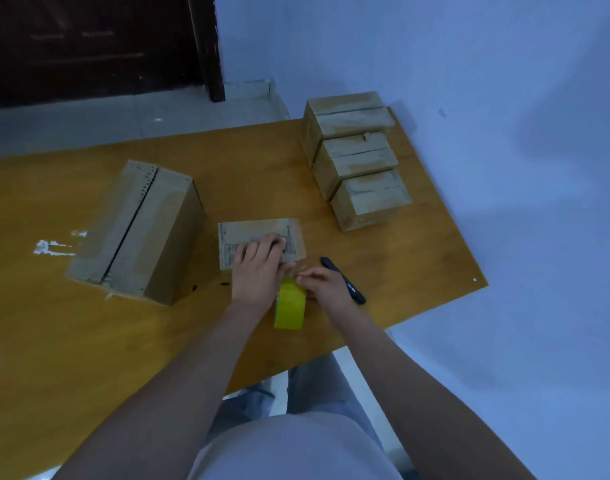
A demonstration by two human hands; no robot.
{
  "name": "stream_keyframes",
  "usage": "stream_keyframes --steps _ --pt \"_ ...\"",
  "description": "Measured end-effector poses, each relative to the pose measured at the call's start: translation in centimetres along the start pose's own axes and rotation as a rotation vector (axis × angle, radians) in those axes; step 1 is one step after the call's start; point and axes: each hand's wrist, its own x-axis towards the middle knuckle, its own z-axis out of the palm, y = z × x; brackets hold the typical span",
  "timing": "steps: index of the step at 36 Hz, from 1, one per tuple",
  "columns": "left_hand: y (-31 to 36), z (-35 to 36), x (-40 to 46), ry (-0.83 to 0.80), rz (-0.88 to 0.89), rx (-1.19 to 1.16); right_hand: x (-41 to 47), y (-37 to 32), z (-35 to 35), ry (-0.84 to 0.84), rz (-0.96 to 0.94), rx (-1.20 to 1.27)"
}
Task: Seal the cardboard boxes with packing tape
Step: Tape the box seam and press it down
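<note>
Five cardboard boxes sit on the wooden table, and their spacing suggests a sorting of sorts. The large box lies well to the left, its long centre seam facing up, apparently out of the way. Three small boxes stand in a tight row touching one another at the far right edge, likely grouped as a batch, though whether they are sealed cannot be told. The small box being worked on rests near the table's middle, close to the person for reach. The left hand lies on its top with fingers straight and spread, pressing it flat, probably to steady it and hold the flaps down. Just beside the box's near edge, the yellow tape roll stands on edge. The right hand pinches at the roll's upper rim, seemingly drawing the tape end toward the box. A black marker lies just right of that hand.
</note>
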Motion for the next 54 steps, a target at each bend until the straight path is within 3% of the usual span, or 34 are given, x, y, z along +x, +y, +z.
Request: stream_keyframes --steps 7,16,21,27,33,39,45,54 --pt "0.0 0.1 0.1 0.044 -0.01 -0.075 -0.6 0.9 -0.9 0.061 0.061 -0.004" --pt "-0.9 0.5 0.0 0.071 0.139 0.107 0.0 0.5 -2.1 0.146 -0.067 -0.072" --pt "-1.5 0.2 -0.2 0.041 0.14 -0.013 0.3 0.9 -3.6 0.145 -0.03 -0.066" --pt "0.5 -2.0 1.5 -0.077 -0.152 -0.207 0.4 0.7 -5.0 0.081 -0.057 -0.081" --pt "3.2 -2.9 5.5 -0.331 -0.324 0.036 0.9 0.8 -6.0 0.031 -0.078 -0.071" --pt "4.5 -2.4 7.6 -0.44 -0.445 0.122 1.3 1.5 -6.5 -0.055 -0.049 -0.041" --pt "4.6 -1.4 8.8 -0.409 -0.468 0.19 2.1 2.1 -6.8 -0.12 -0.083 -0.054" --pt "3.9 -0.1 8.3 -0.313 -0.445 0.04 3.1 2.6 -7.6 -0.182 -0.077 -0.038"
